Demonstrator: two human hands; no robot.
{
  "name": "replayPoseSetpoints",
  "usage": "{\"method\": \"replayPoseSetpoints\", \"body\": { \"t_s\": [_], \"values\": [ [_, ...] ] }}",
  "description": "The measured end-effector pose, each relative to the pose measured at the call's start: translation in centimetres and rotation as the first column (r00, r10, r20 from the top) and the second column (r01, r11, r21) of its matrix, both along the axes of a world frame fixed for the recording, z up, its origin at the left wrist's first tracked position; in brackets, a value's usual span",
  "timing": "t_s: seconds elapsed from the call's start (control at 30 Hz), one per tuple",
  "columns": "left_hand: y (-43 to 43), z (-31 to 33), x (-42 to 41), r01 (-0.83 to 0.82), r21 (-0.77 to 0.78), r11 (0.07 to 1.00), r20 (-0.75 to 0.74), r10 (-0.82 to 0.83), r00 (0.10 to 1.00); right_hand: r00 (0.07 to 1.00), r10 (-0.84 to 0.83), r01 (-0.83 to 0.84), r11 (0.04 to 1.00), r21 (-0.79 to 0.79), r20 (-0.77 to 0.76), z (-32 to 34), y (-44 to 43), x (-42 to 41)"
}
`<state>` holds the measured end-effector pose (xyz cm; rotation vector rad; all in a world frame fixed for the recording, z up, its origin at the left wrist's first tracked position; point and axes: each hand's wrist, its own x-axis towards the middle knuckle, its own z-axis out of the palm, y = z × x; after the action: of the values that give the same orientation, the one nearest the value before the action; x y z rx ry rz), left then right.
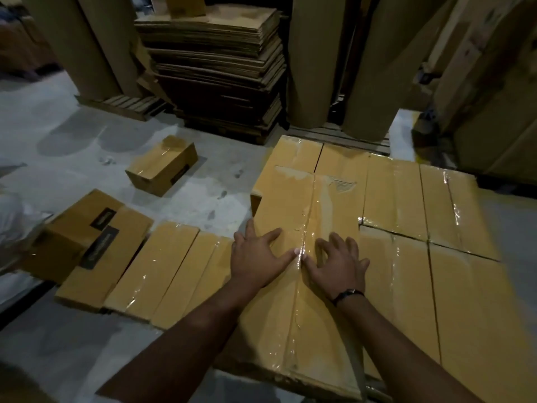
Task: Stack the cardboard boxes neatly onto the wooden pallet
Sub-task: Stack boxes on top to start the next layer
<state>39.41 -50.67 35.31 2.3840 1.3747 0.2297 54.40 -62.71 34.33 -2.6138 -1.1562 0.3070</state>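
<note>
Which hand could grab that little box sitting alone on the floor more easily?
Probably the left hand: the small box lies off to its side, while the right hand rests farther away on the big box.

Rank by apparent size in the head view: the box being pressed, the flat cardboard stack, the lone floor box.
1. Pressed box, largest, though nearness to the camera inflates it.
2. Cardboard stack.
3. Lone floor box, smallest.

— Where's the long taped box [305, 205]?
— Flat atop the layer of taped boxes [406, 199], at its left edge.
— The rest?
— A row of boxes [162, 269] side by side on the floor [203, 193] at left; a small box [162, 164] lies apart, farther back.
</note>
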Motion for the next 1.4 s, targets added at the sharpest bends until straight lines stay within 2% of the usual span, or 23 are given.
{"method": "replayPoseSetpoints", "body": {
  "t_s": [0.17, 0.57, 0.77, 1.03, 1.2, 1.4],
  "values": [
    [1.3, -0.3, 3.0, 0.02, -0.035, 0.999, -0.005, -0.02, 1.0, 1.0, -0.016, 0.016, 1.0, -0.018, 0.005, -0.7, 0.9, 2.6],
    [5.3, -6.1, 5.0, 0.168, -0.08, 0.982, -0.002, -0.169, 0.986, 0.992, -0.113, 0.108, 0.99, -0.085, -0.048, -5.4, 3.1, 4.1],
    [6.4, -11.9, 6.1, 0.223, -0.171, 0.96, -0.027, -0.231, 0.973, 0.982, -0.168, 0.158, 0.98, -0.124, -0.08, -10.6, 3.4, 4.6],
    [5.5, -21.2, 7.6, 0.227, -0.217, 0.949, 0.051, -0.221, 0.974, 0.972, -0.207, 0.196, 0.975, -0.101, -0.11, -19.1, 2.3, 6.3],
    [4.8, -25.7, 8.2, 0.21, -0.179, 0.961, 0.017, -0.21, 0.978, 0.975, -0.201, 0.197, 0.979, -0.057, -0.097, -24.0, 2.0, 7.3],
    [4.5, -30.4, 9.2, 0.213, -0.16, 0.964, 0.094, -0.2, 0.975, 0.978, -0.19, 0.188, 0.982, -0.033, -0.083, -28.5, 2.3, 8.8]
  ]
}}
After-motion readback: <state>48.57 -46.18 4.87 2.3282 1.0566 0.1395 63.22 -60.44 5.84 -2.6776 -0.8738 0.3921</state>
